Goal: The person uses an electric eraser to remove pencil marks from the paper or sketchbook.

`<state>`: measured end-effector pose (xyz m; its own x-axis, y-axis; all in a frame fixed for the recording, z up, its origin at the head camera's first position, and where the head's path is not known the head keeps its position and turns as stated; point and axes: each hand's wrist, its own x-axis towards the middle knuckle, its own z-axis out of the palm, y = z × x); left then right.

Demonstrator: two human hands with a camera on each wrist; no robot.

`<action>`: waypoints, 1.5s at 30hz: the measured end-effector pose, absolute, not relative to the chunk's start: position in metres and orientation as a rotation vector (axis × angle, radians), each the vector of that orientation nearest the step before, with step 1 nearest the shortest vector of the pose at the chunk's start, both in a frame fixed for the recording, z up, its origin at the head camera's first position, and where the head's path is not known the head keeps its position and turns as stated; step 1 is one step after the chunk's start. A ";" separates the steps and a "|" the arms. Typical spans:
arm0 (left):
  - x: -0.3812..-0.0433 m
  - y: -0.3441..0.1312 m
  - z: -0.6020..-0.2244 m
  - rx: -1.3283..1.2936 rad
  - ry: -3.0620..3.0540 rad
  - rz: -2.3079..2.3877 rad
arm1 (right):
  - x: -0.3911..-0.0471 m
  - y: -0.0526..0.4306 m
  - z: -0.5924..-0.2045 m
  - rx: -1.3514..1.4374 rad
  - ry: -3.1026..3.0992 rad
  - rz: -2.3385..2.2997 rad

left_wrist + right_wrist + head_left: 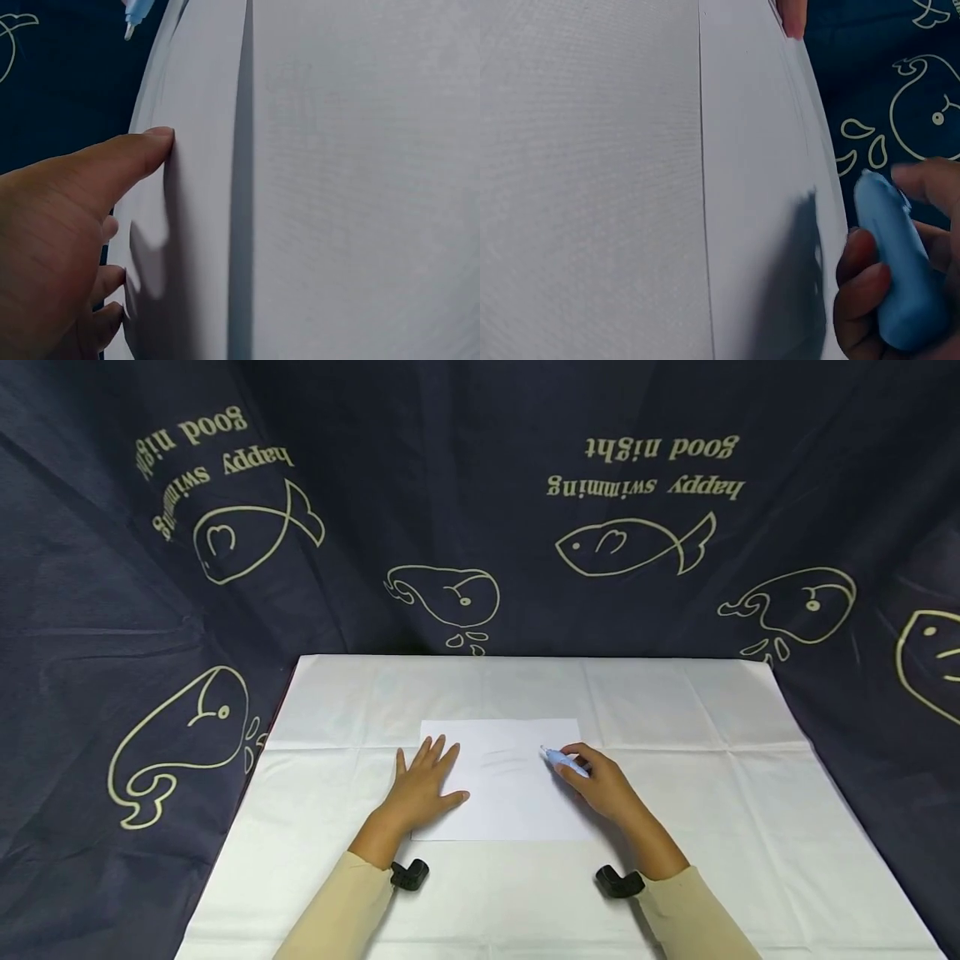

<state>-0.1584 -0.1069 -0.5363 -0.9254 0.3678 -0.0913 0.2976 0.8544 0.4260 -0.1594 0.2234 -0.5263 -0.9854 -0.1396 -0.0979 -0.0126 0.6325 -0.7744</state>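
Note:
A white sheet of paper (510,814) lies on the table, with a few faint grey strokes near its middle. My left hand (420,789) rests on the sheet's left side, fingers spread and thumb pointing inward. In the left wrist view, that thumb (142,150) touches the paper. Over the sheet's right side, my right hand (600,781) grips a thick light blue correction pen (566,762). Its narrow pale tip points up and to the left. From the right wrist, the pen's rounded blue body (900,262) shows between curled fingers, with its shadow on the paper.
A white cloth with fold creases covers the table (675,710). Behind and beside it hangs a dark blue curtain (480,460) with fish and whale drawings. Black wrist mounts (620,882) sit at both beige sleeves (697,914).

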 end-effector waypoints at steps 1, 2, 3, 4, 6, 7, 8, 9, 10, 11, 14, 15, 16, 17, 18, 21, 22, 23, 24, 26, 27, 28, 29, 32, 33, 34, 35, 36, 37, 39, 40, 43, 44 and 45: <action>-0.159 -0.107 -0.537 0.513 2.863 0.617 | -0.159 0.223 -0.526 -0.158 2.709 -1.265; -0.159 -0.108 -0.537 0.509 2.863 0.615 | -0.159 0.222 -0.526 -0.190 2.718 -1.249; -0.160 -0.109 -0.538 0.508 2.864 0.612 | -0.158 0.221 -0.526 -0.219 2.726 -1.231; -0.161 -0.109 -0.538 0.507 2.863 0.612 | -0.158 0.220 -0.526 -0.235 2.732 -1.218; -0.161 -0.110 -0.539 0.513 2.864 0.622 | -0.156 0.218 -0.525 -0.247 2.743 -1.190; -0.161 -0.111 -0.539 0.515 2.863 0.621 | -0.155 0.217 -0.526 -0.253 2.747 -1.178; -0.161 -0.111 -0.539 0.519 2.860 0.620 | -0.155 0.217 -0.526 -0.254 2.760 -1.161; -0.161 -0.111 -0.540 0.524 2.859 0.627 | -0.154 0.217 -0.527 -0.251 2.768 -1.150; -0.161 -0.111 -0.540 0.529 2.859 0.633 | -0.154 0.216 -0.527 -0.242 2.777 -1.144; -0.161 -0.111 -0.540 0.531 2.858 0.636 | -0.153 0.216 -0.528 -0.241 2.782 -1.139; -0.162 -0.110 -0.540 0.535 2.855 0.626 | -0.153 0.217 -0.529 -0.247 2.793 -1.142; -0.163 -0.110 -0.540 0.536 2.856 0.627 | -0.153 0.217 -0.529 -0.251 2.796 -1.143; -0.163 -0.110 -0.541 0.536 2.856 0.622 | -0.153 0.217 -0.529 -0.256 2.798 -1.144; -0.163 -0.110 -0.541 0.535 2.855 0.617 | -0.153 0.217 -0.529 -0.262 2.798 -1.143; -0.164 -0.110 -0.541 0.534 2.855 0.614 | -0.153 0.217 -0.529 -0.266 2.799 -1.141; -0.164 -0.110 -0.541 0.528 2.859 0.608 | -0.153 0.216 -0.530 -0.274 2.805 -1.129; -0.164 -0.110 -0.541 0.526 2.862 0.607 | -0.153 0.216 -0.530 -0.275 2.807 -1.128; -0.164 -0.111 -0.541 0.525 2.862 0.607 | -0.153 0.216 -0.530 -0.277 2.810 -1.124; -0.164 -0.110 -0.541 0.524 2.861 0.607 | -0.153 0.215 -0.530 -0.280 2.814 -1.118; -0.164 -0.110 -0.541 0.527 2.858 0.606 | -0.153 0.215 -0.530 -0.285 2.822 -1.111; -0.164 -0.110 -0.542 0.530 2.857 0.610 | -0.153 0.214 -0.530 -0.288 2.825 -1.107; -0.164 -0.110 -0.542 0.534 2.855 0.611 | -0.153 0.214 -0.530 -0.290 2.828 -1.101; -0.164 -0.110 -0.543 0.536 2.853 0.610 | -0.153 0.214 -0.530 -0.292 2.832 -1.095; -0.164 -0.110 -0.545 0.545 2.851 0.608 | -0.154 0.213 -0.530 -0.297 2.850 -1.072; -0.165 -0.110 -0.545 0.546 2.850 0.608 | -0.154 0.213 -0.530 -0.300 2.859 -1.061; -0.165 -0.110 -0.545 0.547 2.848 0.605 | -0.155 0.212 -0.530 -0.302 2.866 -1.053; -0.165 -0.110 -0.545 0.547 2.846 0.605 | -0.155 0.212 -0.530 -0.306 2.872 -1.044; -0.165 -0.110 -0.545 0.547 2.843 0.604 | -0.155 0.212 -0.529 -0.308 2.876 -1.035; -0.165 -0.110 -0.544 0.547 2.842 0.605 | -0.155 0.212 -0.529 -0.308 2.879 -1.029; -0.165 -0.109 -0.543 0.544 2.833 0.600 | -0.155 0.211 -0.528 -0.307 2.879 -1.021; -0.164 -0.109 -0.543 0.542 2.830 0.598 | -0.155 0.211 -0.528 -0.305 2.877 -1.020; -0.164 -0.109 -0.542 0.541 2.829 0.596 | -0.155 0.210 -0.526 -0.298 2.873 -1.018; -0.164 -0.109 -0.542 0.541 2.828 0.597 | -0.155 0.210 -0.526 -0.296 2.873 -1.015; -0.163 -0.109 -0.542 0.542 2.829 0.598 | -0.155 0.210 -0.526 -0.294 2.872 -1.014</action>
